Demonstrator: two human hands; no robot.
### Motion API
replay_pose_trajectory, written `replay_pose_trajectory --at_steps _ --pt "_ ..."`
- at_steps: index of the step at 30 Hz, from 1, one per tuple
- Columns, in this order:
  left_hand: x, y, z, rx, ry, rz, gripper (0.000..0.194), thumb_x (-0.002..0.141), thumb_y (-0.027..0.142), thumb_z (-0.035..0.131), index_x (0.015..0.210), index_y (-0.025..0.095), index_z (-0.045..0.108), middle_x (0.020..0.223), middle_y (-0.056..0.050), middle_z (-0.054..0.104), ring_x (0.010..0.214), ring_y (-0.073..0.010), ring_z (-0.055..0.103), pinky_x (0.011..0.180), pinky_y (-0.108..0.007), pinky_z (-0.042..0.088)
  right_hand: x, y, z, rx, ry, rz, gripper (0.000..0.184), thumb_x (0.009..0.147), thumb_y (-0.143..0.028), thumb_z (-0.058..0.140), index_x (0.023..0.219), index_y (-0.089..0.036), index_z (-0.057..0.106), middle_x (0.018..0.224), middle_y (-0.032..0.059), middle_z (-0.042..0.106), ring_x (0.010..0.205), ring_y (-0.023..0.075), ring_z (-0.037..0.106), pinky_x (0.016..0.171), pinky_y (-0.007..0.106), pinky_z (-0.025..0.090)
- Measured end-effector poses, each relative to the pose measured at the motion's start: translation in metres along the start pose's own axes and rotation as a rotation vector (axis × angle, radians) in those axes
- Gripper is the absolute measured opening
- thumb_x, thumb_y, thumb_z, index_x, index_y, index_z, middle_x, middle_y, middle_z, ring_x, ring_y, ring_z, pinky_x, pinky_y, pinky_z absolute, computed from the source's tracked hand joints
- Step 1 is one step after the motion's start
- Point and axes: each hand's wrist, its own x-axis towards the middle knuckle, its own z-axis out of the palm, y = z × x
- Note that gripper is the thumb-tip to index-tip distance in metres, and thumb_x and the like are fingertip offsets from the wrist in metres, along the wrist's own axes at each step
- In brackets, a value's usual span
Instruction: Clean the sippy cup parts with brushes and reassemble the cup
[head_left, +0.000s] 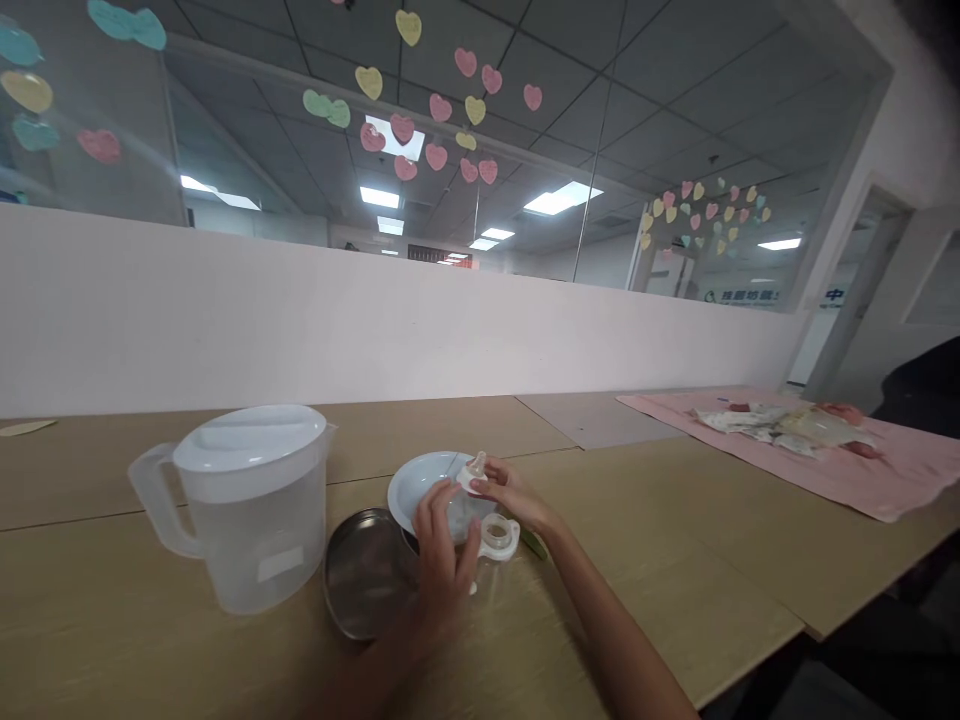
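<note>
My right hand (510, 492) pinches a baby bottle nipple (475, 472) set in a white collar, held up over the white bowl (403, 485). My left hand (441, 550) is curved with its thumb apart from the fingers, around a clear cap-like piece (462, 516); its exact shape is hard to make out. Just right of that thumb stands a clear baby bottle (495, 572) with a white ring (499, 537) at its open mouth. Part of the bowl is hidden behind both hands.
A metal tray (367, 575) lies left of my left hand, partly covered by it. Farther left stands a lidded plastic pitcher (259, 510). A green strip (534, 544) lies beside the bottle. A pink cloth (862, 490) with a doll-like bundle (795, 428) is at right.
</note>
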Motion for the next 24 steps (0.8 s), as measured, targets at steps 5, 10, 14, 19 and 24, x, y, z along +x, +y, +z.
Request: replay_pose_trajectory --at_steps 5,10,14,19,24 --pt "0.062 -0.004 0.006 -0.101 -0.292 -0.057 0.032 0.084 0.033 0.048 0.113 0.021 0.053 0.108 -0.007 0.061 0.102 -0.0208 0.054 0.091 -0.036 0.041 0.0 -0.005 0.002 -0.237 0.152 -0.276 0.046 0.062 -0.03 0.073 0.106 -0.022 0.061 0.109 0.0062 0.063 0.099 0.0207 0.058 0.087 0.035 0.045" --pt "0.089 0.009 0.012 -0.098 -0.469 -0.068 0.026 0.084 0.038 0.046 0.084 0.019 0.062 0.084 -0.003 0.066 0.076 -0.0159 0.057 0.071 -0.027 0.044 -0.012 -0.019 -0.005 -0.522 0.27 -0.516 0.037 0.068 -0.035 0.069 0.102 -0.021 0.065 0.103 0.008 0.066 0.097 0.0226 0.059 0.089 0.036 0.044" --pt "0.094 0.014 0.01 -0.059 -0.422 -0.071 0.031 0.084 0.04 0.044 0.07 0.017 0.06 0.068 -0.001 0.063 0.065 -0.0139 0.055 0.064 -0.024 0.041 -0.022 -0.028 -0.003 -0.574 0.229 -0.545 0.037 0.071 -0.037 0.067 0.106 -0.024 0.065 0.109 0.0075 0.064 0.103 0.0248 0.056 0.092 0.039 0.041" --pt "0.112 0.008 -0.006 -0.233 -0.331 -0.323 0.037 0.082 0.046 0.042 0.075 0.015 0.06 0.064 -0.002 0.065 0.056 -0.0142 0.058 0.056 -0.024 0.044 -0.021 -0.024 -0.002 -0.548 0.197 -0.545 0.042 0.072 -0.039 0.065 0.111 -0.025 0.061 0.116 0.0062 0.061 0.108 0.024 0.054 0.098 0.038 0.038" --pt "0.121 0.0 -0.03 0.162 -0.686 -0.226 0.036 0.075 0.048 0.049 0.067 0.015 0.063 0.063 -0.003 0.065 0.063 -0.0169 0.059 0.057 -0.024 0.04 -0.011 -0.007 -0.025 -0.589 0.392 -0.319 0.051 0.067 -0.044 0.068 0.111 -0.021 0.058 0.105 0.0085 0.065 0.095 0.0235 0.06 0.087 0.038 0.043"
